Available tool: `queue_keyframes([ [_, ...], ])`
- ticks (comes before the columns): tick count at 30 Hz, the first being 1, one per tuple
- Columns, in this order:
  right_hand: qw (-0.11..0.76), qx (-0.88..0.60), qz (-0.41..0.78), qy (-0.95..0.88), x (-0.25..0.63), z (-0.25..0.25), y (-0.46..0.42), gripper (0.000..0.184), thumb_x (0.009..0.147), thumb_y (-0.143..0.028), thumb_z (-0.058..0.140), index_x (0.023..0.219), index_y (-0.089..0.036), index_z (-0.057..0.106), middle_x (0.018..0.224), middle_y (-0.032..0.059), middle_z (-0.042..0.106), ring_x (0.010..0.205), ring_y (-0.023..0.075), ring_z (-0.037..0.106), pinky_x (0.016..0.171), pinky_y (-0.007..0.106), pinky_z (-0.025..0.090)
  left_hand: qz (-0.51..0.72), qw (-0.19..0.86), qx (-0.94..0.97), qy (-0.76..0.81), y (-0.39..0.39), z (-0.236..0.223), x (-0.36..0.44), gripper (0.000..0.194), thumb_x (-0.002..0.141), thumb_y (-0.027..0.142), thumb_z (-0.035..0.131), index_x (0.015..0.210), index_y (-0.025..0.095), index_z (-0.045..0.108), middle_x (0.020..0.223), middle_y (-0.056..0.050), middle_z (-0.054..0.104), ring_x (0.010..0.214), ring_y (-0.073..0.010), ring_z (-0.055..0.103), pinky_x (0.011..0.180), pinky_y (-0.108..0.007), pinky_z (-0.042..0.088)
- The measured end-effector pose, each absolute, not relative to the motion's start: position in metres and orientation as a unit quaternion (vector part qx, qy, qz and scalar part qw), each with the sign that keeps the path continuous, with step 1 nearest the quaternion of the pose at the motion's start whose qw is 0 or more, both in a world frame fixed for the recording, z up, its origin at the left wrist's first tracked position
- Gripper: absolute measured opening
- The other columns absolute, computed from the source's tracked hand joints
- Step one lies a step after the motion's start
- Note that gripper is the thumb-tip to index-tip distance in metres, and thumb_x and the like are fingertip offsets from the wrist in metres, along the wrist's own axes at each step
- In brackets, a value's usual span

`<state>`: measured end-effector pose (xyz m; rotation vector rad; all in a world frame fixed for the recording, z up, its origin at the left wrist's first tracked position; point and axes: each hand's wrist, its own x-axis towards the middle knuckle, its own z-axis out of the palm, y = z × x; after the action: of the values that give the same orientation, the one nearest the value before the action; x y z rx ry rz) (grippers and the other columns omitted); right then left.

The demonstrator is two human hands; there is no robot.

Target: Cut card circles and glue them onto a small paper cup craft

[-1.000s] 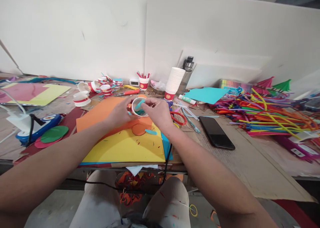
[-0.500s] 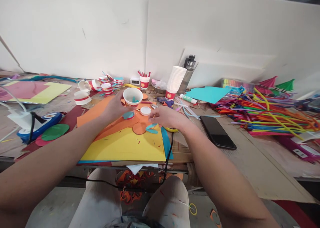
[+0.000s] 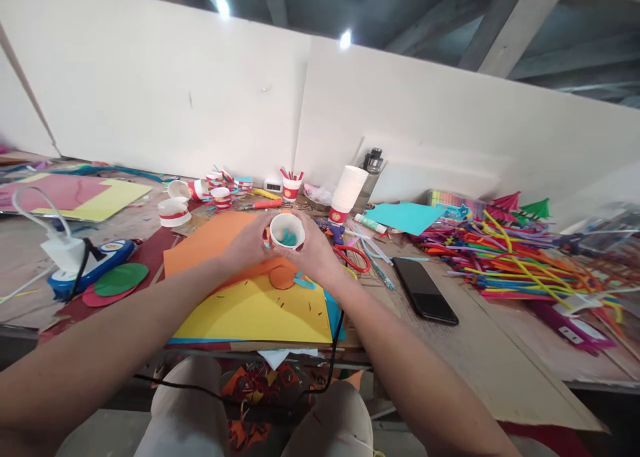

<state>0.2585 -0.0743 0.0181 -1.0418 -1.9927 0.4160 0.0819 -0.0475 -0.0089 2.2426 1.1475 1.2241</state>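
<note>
Over from beside the blue pieces (image 3: 305, 282), the right hand (image 3: 315, 249) now joins the left hand (image 3: 249, 243) at the cup (image 3: 287, 222). Fingers of both grasp its sides over the orange paper (image 3: 203, 245). Light, even pressure should spare the wall; keeping it upright should hold the teal strips (image 3: 287, 237) inside.

Held cup (image 3: 294, 223): smooth paper, white inside. Below cup: orange sheet (image 3: 195, 247), yellow sheet (image 3: 255, 317), both matt paper. Left of cup: power strip (image 3: 122, 251), hard smooth plastic, blue and white; worktop (image 3: 30, 243) there dull, stained. Beyond cup: stacked cups (image 3: 347, 193), smooth paper; bottle (image 3: 369, 189), see-through body, glass or plastic unclear; boards (image 3: 200, 110), matt white, scuffed. Right of cup: phone (image 3: 425, 290), glossy black screen; cardboard (image 3: 480, 360), dull brown; coloured stems (image 3: 485, 263), fuzzy-looking.
</note>
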Motion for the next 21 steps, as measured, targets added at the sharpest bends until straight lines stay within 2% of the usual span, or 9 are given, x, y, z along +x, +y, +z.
queue_keyframes([
  [4,0.420,-0.431,0.191,-0.775,0.258,0.029,-0.070,0.056,0.076,-0.029,0.072,0.127,-0.015,0.054,0.130,0.0129,0.063,0.116,0.0212,0.061,0.100,0.034,0.047,0.432,0.188,0.779,0.413,-0.047,-0.008,0.081,0.068,0.068,0.039,0.079,0.128,0.021,0.054,0.126,-0.011,0.067,0.109,-0.0273,0.065,0.091,-0.041,0.053],
  [7,0.426,-0.516,0.189,-0.719,0.268,0.044,-0.048,0.062,0.078,-0.036,0.070,0.132,-0.015,0.049,0.127,0.0121,0.065,0.107,0.0206,0.065,0.093,0.033,0.050,0.460,0.201,0.738,0.451,-0.042,-0.008,0.078,0.063,0.071,0.045,0.077,0.125,0.022,0.054,0.126,-0.010,0.066,0.106,-0.0254,0.065,0.088,-0.041,0.053],
  [9,0.406,-0.581,0.158,-0.688,0.276,0.052,-0.025,0.067,0.076,-0.039,0.072,0.134,-0.015,0.048,0.127,0.0132,0.065,0.109,0.0230,0.065,0.094,0.035,0.050,0.478,0.201,0.708,0.480,-0.037,-0.009,0.074,0.052,0.079,0.045,0.069,0.123,0.021,0.055,0.125,-0.010,0.066,0.104,-0.0237,0.065,0.086,-0.040,0.053],
  [11,0.387,-0.617,0.125,-0.673,0.281,0.056,-0.001,0.061,0.077,-0.038,0.072,0.129,-0.015,0.052,0.126,0.0135,0.066,0.110,0.0242,0.064,0.093,0.035,0.050,0.489,0.191,0.688,0.501,-0.032,-0.010,0.069,0.044,0.084,0.041,0.065,0.121,0.020,0.054,0.120,-0.010,0.067,0.103,-0.0224,0.065,0.086,-0.039,0.052],
  [17,0.313,-0.663,0.059,-0.678,0.274,0.044,0.049,0.052,0.080,-0.037,0.071,0.124,-0.014,0.057,0.124,0.0161,0.065,0.112,0.0270,0.063,0.092,0.035,0.051,0.485,0.163,0.675,0.532,-0.019,-0.012,0.059,0.035,0.082,0.029,0.065,0.114,0.018,0.056,0.109,-0.009,0.069,0.100,-0.0223,0.065,0.088,-0.039,0.051],
  [21,0.269,-0.711,0.032,-0.648,0.261,0.042,0.068,0.061,0.083,-0.042,0.068,0.134,-0.014,0.050,0.133,0.0186,0.059,0.121,0.0306,0.060,0.097,0.040,0.049,0.495,0.125,0.687,0.517,-0.015,-0.015,0.058,0.032,0.083,0.023,0.064,0.113,0.019,0.056,0.106,-0.008,0.069,0.098,-0.0218,0.064,0.089,-0.039,0.051],
])
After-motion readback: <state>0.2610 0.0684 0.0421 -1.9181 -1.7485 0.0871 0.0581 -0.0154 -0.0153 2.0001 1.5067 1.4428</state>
